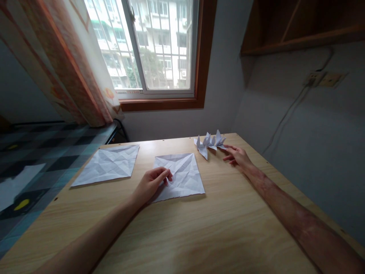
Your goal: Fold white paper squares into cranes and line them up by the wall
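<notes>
My left hand (155,182) hovers over or rests on a creased white square sheet of paper (186,175); its fingers are curled together, and nothing shows between them. The sheet lies flat, covered in fold lines. At the table's far right, my right hand (238,156) reaches out with its fingers apart. Its index fingertip is at the edge of the rightmost of several white folded paper cranes (218,141), which sit bunched together; whether it touches cannot be told. Another crane (201,144) stands at the left end of the bunch, one wing pointing toward me.
A second creased paper sheet (110,163) lies on the left of the wooden table (182,236). Beyond the table are a wall and a barred window (164,42). A bed with a checked cover (62,140) adjoins on the left. A cord (288,112) hangs from a wall socket.
</notes>
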Action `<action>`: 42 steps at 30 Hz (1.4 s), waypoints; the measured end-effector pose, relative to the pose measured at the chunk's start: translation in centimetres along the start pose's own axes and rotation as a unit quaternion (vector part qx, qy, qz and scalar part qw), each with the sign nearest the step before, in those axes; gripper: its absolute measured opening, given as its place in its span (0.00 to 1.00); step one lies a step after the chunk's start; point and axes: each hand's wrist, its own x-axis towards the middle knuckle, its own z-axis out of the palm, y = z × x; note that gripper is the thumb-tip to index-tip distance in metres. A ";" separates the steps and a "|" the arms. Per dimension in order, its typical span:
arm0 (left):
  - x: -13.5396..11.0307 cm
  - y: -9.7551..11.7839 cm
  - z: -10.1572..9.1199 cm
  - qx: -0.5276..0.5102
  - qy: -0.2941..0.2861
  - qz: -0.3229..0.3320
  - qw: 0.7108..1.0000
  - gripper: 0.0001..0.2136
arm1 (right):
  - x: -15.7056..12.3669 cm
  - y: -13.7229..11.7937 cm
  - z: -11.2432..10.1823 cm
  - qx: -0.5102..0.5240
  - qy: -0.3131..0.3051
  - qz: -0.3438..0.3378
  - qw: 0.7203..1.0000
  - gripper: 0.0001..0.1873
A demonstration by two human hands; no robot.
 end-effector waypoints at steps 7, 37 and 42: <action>0.1 0.0 0.0 -0.003 -0.002 0.001 1.000 0.23 | 0.1 0.0 -0.2 -0.017 -0.003 -0.028 0.999 0.29; -0.1 0.4 0.2 0.004 -0.004 0.007 1.000 0.22 | -0.3 0.1 -0.1 -0.026 0.008 -0.065 0.998 0.26; -0.4 0.5 0.2 0.031 -0.015 0.013 0.999 0.22 | -2.4 0.2 0.9 -0.058 -0.051 -0.108 0.991 0.21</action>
